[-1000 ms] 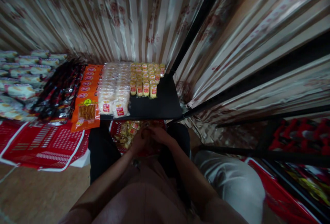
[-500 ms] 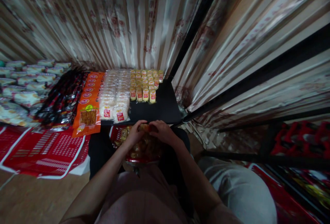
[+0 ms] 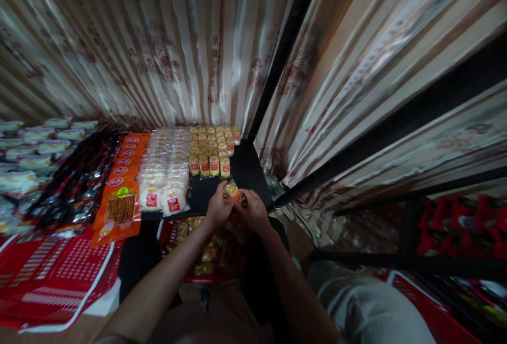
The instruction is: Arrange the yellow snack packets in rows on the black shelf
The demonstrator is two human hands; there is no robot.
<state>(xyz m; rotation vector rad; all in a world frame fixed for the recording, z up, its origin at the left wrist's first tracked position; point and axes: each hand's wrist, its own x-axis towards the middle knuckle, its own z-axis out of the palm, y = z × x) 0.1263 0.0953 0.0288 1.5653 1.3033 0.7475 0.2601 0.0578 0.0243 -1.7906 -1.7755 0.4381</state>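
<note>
Between my fingers is a small yellow wrapped snack pack (image 3: 233,190) with a red label, held just over the front edge of the black shelf (image 3: 250,175). My left hand (image 3: 220,206) closes on its left side. From the right, my right hand (image 3: 252,210) grips it too, its fingertips curled and partly hidden. Behind the hands, several matching yellow packs (image 3: 209,153) stand in rows on the shelf. Below, a red basket (image 3: 165,232) on my lap holds more of these yellow packs, partly covered by my forearms.
Left along the shelf lie clear bags with white contents (image 3: 164,170), orange snack packets (image 3: 121,191), dark packets (image 3: 75,180) and white packets (image 3: 34,149). A red basket (image 3: 67,275) stands lower left. Black metal bars (image 3: 277,64) cross before the curtain (image 3: 178,43). Red items (image 3: 463,222) fill a right-hand rack.
Both hands have risen from the basket toward the shelf edge, bringing the yellow snack pack up. The camera view has tilted, so the shelf sits lower and further left.
</note>
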